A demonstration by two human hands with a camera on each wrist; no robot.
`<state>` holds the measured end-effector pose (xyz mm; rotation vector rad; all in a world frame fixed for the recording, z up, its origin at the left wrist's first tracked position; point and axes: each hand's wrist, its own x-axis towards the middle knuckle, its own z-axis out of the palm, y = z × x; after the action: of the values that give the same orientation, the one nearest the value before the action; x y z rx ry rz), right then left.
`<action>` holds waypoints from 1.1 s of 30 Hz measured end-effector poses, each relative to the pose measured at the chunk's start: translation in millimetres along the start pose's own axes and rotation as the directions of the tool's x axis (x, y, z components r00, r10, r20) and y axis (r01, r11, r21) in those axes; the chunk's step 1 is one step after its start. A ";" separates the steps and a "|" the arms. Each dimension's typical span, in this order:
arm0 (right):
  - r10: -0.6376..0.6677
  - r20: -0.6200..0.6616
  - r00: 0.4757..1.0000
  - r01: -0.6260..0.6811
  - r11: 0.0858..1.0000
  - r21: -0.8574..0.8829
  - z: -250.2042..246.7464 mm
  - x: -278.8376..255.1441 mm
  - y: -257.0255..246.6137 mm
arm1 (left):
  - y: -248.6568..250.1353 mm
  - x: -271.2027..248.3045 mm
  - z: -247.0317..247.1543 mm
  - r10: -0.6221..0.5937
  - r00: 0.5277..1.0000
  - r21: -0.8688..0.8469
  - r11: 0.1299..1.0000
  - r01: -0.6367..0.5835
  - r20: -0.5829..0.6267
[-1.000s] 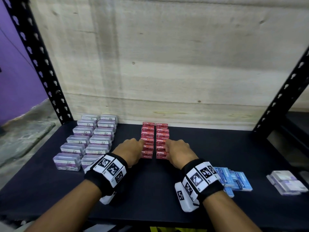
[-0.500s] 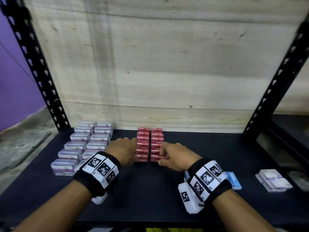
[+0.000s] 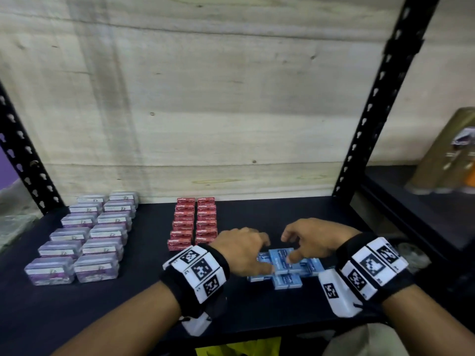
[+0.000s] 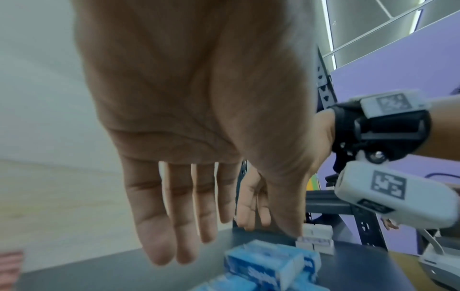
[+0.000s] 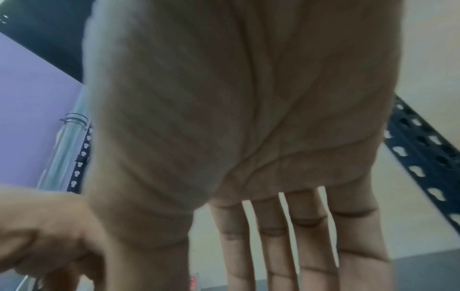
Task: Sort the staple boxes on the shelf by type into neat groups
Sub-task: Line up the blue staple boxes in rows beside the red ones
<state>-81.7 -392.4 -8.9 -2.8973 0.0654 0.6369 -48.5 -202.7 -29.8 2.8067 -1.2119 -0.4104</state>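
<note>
blue boxes (image 3: 285, 265) — loose pile; red (image 3: 193, 222), purple (image 3: 84, 235) — neat rows

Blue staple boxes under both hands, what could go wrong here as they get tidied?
The blue staple boxes lie in a loose, overlapping pile, so one may slide off as the left hand and right hand close in. The red staple boxes stand in neat rows just beside the left hand, and a sideways sweep could knock the front ones askew. The pile also sits toward the shelf front edge, so a pushed box might drop.
</note>
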 end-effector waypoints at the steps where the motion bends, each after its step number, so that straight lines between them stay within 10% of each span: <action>1: 0.000 0.021 1.000 0.000 1.000 0.004 3.5 -0.8 3.3 | 5.2 5.6 4.4 0.007 1.000 -0.002 1.000 -0.007 -0.005; 17: -0.046 0.005 0.999 0.046 0.998 0.043 13.1 15.8 25.0 | -6.4 51.0 6.0 -0.043 0.999 -0.049 0.998 0.044 0.008; 33: 0.008 -0.022 1.000 -0.012 0.984 -0.177 -31.7 146.9 45.9 | -66.0 165.3 -3.5 -0.273 0.961 0.055 0.961 0.272 0.028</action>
<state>61.0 -444.0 -49.6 -3.0765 0.0275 0.6440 107.5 -276.7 -73.0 3.0322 -0.8511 -0.4506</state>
